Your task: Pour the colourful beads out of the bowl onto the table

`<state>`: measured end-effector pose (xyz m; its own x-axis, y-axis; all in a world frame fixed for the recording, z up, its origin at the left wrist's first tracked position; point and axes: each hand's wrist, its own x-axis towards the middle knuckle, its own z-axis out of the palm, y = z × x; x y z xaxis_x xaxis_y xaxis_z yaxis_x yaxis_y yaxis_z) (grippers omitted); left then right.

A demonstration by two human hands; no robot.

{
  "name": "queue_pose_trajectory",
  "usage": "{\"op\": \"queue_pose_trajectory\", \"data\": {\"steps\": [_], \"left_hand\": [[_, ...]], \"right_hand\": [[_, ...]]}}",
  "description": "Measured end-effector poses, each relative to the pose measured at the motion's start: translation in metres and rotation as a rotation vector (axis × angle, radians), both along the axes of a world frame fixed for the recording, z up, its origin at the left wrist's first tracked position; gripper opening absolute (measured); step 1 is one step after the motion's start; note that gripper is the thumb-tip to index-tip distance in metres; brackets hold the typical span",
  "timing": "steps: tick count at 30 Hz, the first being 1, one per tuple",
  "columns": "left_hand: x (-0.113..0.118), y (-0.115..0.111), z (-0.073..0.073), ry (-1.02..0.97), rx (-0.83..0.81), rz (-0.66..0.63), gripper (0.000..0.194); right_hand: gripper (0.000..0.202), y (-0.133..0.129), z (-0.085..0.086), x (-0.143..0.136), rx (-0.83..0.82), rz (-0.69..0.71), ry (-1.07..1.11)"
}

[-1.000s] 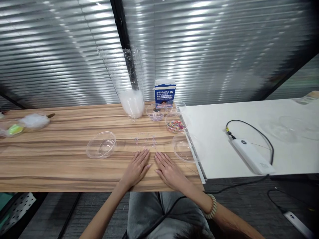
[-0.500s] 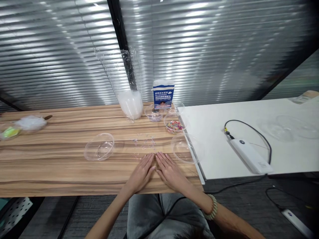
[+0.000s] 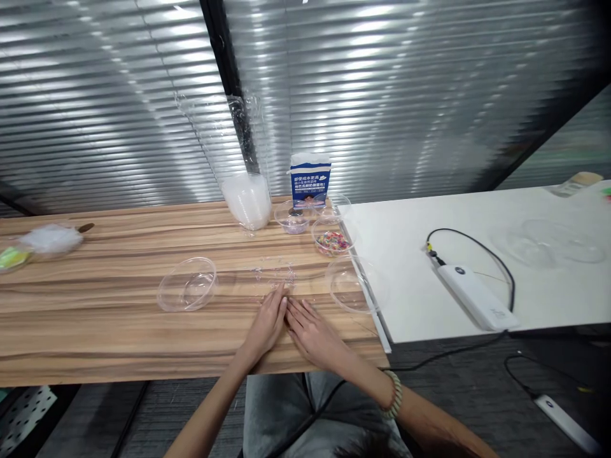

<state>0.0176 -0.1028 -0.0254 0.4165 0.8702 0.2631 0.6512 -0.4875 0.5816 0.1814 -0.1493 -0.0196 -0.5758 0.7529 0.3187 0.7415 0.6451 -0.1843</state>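
My left hand (image 3: pixel 267 320) rests on the wooden table (image 3: pixel 119 343) near its front edge, fingers extended and close together. Beside it, my right hand (image 3: pixel 312 331) lies palm down with its fingers stretched towards the left one; the fingertips meet or nearly meet. Neither hand shows an object in it, and the surface under the palms is hidden. Just beyond the fingertips, small clear pieces (image 3: pixel 277 273) are scattered on the wood. A clear plastic bowl (image 3: pixel 188 284) stands to the left, and another clear bowl (image 3: pixel 351 284) to the right.
Behind are a bowl of colourful small pieces (image 3: pixel 333 243), a bowl with purplish contents (image 3: pixel 293 219), a blue and white box (image 3: pixel 310 183) and bagged white bowls (image 3: pixel 248 200). A white power bank (image 3: pixel 475 296) with a black cable lies on the white table (image 3: pixel 410 254).
My hands have shifted slightly left. The left one has turned more upright, fingers pointing forward, and the gap between the hands has narrowed. The view has moved a little.
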Motion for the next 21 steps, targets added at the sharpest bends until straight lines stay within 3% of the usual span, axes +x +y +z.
{"op": "queue_pose_trajectory", "data": {"steps": [9, 14, 21], "left_hand": [[0.0, -0.006, 0.005, 0.068, 0.014, -0.088, 0.045], [0.004, 0.003, 0.001, 0.235, 0.165, -0.203, 0.043], [0.004, 0.011, -0.003, 0.354, 0.36, -0.26, 0.041]], "right_hand": [[0.046, -0.022, 0.0, 0.016, -0.028, 0.006, 0.056], [0.045, -0.028, 0.002, 0.027, -0.014, -0.012, 0.119], [0.045, -0.025, -0.003, 0.027, -0.016, -0.082, 0.118]]}}
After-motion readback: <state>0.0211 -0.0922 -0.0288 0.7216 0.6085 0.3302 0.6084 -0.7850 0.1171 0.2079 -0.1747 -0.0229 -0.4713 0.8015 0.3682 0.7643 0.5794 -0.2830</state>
